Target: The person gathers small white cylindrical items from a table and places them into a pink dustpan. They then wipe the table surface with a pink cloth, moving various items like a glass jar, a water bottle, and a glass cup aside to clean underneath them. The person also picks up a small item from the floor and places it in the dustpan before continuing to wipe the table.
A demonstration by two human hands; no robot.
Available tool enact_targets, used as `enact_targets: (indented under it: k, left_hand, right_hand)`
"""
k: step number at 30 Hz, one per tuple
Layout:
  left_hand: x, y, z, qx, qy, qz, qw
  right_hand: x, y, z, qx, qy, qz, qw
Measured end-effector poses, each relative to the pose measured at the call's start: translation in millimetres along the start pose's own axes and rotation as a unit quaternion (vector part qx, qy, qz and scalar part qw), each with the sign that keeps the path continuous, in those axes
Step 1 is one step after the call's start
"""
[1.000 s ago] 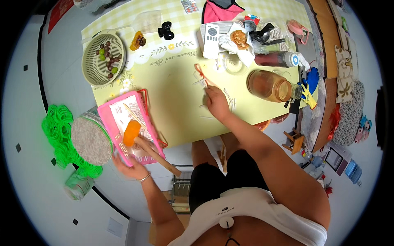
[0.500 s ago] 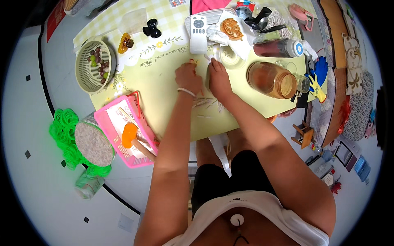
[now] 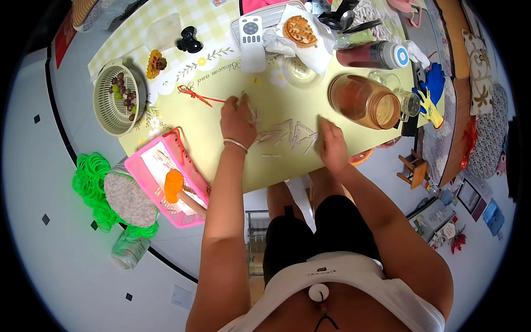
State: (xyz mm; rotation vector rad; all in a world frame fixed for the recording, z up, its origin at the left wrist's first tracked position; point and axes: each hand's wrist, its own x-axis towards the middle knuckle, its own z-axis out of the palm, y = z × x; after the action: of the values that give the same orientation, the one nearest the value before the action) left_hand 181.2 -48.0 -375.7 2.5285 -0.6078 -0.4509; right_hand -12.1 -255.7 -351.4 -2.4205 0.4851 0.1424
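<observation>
My left hand (image 3: 238,120), a light band at its wrist, rests over the table with its fingers a little apart. A thin red cord (image 3: 200,96) stretches leftward across the table, its right end meeting the left fingers. I see no firm grip on the cord. Many small pale stick-like pieces (image 3: 290,133) lie scattered between my hands, some right beside the left hand. My right hand (image 3: 333,145) lies near the table's front edge, fingers extended, just right of these pieces and holding nothing visible.
A pink basket (image 3: 152,171) with an orange-headed mallet (image 3: 174,185) stands front left, below a colander (image 3: 98,105) of grapes. A remote (image 3: 252,47), a waffle (image 3: 300,31) on paper, a glass dish (image 3: 304,72), a large brown jar (image 3: 354,99) and a bottle (image 3: 362,55) lie further back.
My hands have parted: the left moved left and nearer, the right moved right and nearer. The red cord now lies stretched out left of the left hand, and the pale pieces show more fully.
</observation>
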Motion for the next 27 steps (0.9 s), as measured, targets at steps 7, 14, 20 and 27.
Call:
enact_targets:
  k: [7,14,20,27]
  left_hand:
    - [-44.9,31.4,18.5,-0.022,-0.101,0.054,0.993]
    - [-86.3,35.5,13.5,0.003,-0.024,0.029,0.999]
    - [-95.7,29.2,22.3,0.021,-0.065,-0.131,0.989]
    - [-53.3,50.7,34.3,0.03,-0.107,-0.068,0.991]
  right_hand:
    - [-18.7,14.3,12.5,0.028,-0.037,0.088,0.995]
    - [-1.8,-12.4,10.3,0.1,-0.058,-0.002,0.993]
    - [-36.7,19.1,-6.7,-0.003,-0.07,0.133,0.989]
    - [23.2,-22.6,24.3,0.039,-0.073,0.05,0.995]
